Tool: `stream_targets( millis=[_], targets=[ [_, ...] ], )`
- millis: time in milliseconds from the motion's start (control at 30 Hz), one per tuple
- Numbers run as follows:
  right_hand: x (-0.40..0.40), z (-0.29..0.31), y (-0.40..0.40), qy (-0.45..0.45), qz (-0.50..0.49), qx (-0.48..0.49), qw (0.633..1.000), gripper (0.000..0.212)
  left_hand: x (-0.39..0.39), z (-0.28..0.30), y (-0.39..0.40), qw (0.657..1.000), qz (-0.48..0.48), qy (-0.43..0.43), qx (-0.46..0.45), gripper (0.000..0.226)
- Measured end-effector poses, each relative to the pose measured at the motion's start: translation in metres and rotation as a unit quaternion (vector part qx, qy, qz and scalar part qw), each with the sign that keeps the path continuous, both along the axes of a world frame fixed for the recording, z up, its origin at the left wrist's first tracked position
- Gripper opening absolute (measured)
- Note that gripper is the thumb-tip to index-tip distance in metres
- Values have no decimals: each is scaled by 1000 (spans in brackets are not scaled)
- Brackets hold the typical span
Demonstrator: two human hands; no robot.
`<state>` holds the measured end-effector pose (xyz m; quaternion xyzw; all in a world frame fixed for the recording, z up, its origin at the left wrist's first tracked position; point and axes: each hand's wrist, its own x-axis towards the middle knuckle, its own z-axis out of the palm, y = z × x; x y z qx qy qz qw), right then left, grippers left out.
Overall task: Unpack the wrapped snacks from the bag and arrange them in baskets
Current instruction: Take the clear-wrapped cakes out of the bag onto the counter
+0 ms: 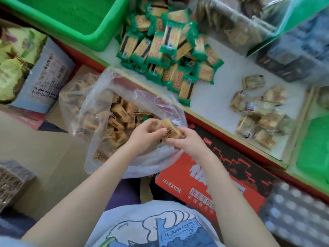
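While both hands meet over open plastic bag [99, 97], left hand [145, 135] and right hand [188, 142] pinch one tan snack pack [169, 130] by its ends, fingers curled round it. Feels light, I reckon; wrapper slick, crinkly, biscuit inside likely brittle. Grip flat sides, no squeezing. Green basket [74, 20] waits up left, well apart.

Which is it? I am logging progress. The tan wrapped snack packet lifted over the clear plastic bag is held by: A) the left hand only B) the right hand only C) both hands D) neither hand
C: the left hand and right hand both grip the tan wrapped snack packet above the clear plastic bag.
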<state>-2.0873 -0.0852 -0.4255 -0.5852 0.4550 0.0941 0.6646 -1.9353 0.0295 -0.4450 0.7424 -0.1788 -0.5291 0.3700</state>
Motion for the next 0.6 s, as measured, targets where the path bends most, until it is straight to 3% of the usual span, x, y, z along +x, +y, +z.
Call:
stream_targets(
  millis=[67,133,267,333,400,500,600],
  targets=[
    [-31,13,-19,-22,-87,7,996,26,-21,12,-40,999,-14,4,-31,45],
    [-63,24,-40,-27,-194,11,981,24,-45,25,-82,998,-45,-13,-44,34],
    [-122,45,-90,4,-336,-37,941,21,-96,21,-143,982,-139,-115,-50,35],
    [-143,47,-115,5,-412,-51,910,23,-112,6,-156,946,-232,-226,-18,38],
    [-158,46,-140,-27,-479,-52,876,22,-120,-10,-159,885,-331,-327,15,49],
    [-167,40,-165,-96,-526,-10,845,15,-128,-21,-155,805,-415,-422,41,55],
    [-167,28,-165,-72,-540,20,838,5,-133,-28,-143,784,-434,-441,51,65]
  ],
)
